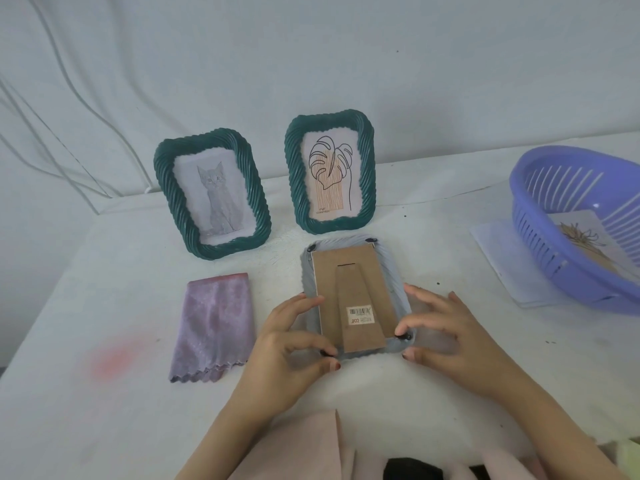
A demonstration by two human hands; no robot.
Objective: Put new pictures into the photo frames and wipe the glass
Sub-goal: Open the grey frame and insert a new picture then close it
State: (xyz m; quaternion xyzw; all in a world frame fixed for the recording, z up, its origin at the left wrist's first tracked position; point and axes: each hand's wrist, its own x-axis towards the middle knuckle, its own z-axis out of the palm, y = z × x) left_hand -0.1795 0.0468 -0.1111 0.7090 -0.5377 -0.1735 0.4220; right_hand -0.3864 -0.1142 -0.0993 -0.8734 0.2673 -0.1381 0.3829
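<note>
A barcode sticker [361, 315] is seen on the brown backing board [349, 278] of the face-down frame [393, 271]; "200" is read below the bars, and the rest is too small. Small print at the lower left of the leaf picture is not legible. The desk [104, 289] is covered in white, with a pink stain [114, 360] at near left, and a white creased sheet is hung behind it. Two green frames are stood upright at the back: the cat frame [162, 188] on the left and the leaf frame [367, 168] just behind the face-down frame. A purple cloth [213, 327] is laid flat left of the face-down frame. At far right, a purple basket [540, 216] with a picture [585, 237] inside is set on a sheet of paper [498, 251]. The face-down frame is laid at the desk's centre, its easel stand flat. Its near-left corner, at a black clip, is pinched by the left hand [294, 341] with curled thumb and forefinger. The near-right corner is gripped by the right hand [443, 327], its thumb on the black clip [405, 337] and its fingers spread along the right edge.
</note>
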